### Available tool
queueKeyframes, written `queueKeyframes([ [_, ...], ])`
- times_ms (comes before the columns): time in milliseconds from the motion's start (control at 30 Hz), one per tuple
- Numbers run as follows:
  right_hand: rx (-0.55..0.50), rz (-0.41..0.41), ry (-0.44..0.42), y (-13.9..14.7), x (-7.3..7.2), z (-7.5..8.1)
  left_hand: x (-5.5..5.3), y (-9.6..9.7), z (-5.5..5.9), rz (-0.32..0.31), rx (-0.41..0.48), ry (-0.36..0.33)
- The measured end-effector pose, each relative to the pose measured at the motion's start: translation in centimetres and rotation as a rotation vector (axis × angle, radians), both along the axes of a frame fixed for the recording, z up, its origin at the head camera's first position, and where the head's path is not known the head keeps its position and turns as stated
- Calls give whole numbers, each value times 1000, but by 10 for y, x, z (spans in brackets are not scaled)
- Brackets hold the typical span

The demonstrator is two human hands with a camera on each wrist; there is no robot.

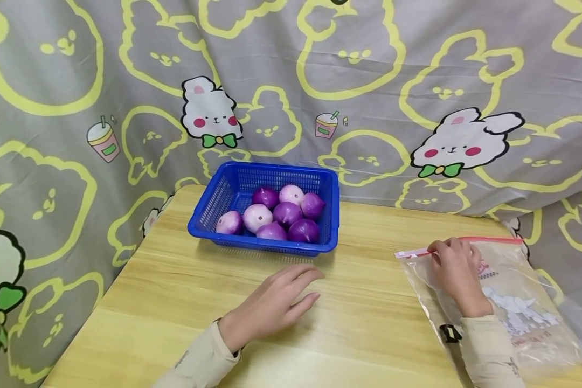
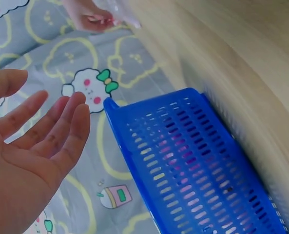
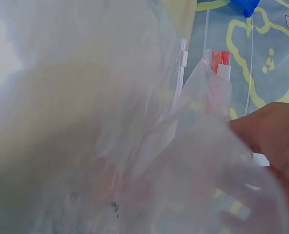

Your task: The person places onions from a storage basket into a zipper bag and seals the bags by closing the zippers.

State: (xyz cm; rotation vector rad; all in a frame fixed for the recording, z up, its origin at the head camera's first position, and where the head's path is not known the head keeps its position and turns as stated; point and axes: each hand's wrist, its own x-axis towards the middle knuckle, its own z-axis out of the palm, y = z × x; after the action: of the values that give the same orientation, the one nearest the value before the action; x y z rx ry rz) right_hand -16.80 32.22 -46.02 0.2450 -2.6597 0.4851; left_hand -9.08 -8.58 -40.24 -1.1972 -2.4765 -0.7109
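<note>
In the head view my right hand (image 1: 458, 272) pinches the red zip edge of a clear printed zip bag (image 1: 519, 307) at the table's right. The right wrist view shows the zip bag's film (image 3: 183, 195) spread across the picture, with the thumb against its rim. My left hand (image 1: 274, 304) hovers with fingers relaxed and holds nothing, in front of a blue plastic basket (image 1: 262, 246). Several purple onions (image 1: 287, 214) lie inside that basket. The left wrist view has the left hand (image 2: 37, 141) apart from the basket's slotted side (image 2: 134, 161).
A wooden table (image 1: 359, 323) carries everything. Behind it and along its left side hangs a grey curtain (image 1: 368, 116) with yellow cartoon outlines; the basket stands near its back edge. A small black clip-like object (image 1: 450, 333) shows beside the right sleeve.
</note>
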Motion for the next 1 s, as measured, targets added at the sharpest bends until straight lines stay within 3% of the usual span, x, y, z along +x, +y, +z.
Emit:
queueKeyframes([
  [400,10,57,26,-10,4,15,-13,25,2,-72,16,-62],
  [467,-7,78,33,-14,5,21,-15,32,6,-109,80,-188],
  [633,-54,101,3,-25,9,35,-32,61,13,-269,435,-761],
  [700,-69,113,-14,-32,11,39,-39,73,11,-281,530,-901],
  [800,-71,138,-23,-44,14,41,-43,87,4,-218,550,-943],
  [1000,-76,205,-18,-60,25,51,-36,108,-13,-90,541,-906],
])
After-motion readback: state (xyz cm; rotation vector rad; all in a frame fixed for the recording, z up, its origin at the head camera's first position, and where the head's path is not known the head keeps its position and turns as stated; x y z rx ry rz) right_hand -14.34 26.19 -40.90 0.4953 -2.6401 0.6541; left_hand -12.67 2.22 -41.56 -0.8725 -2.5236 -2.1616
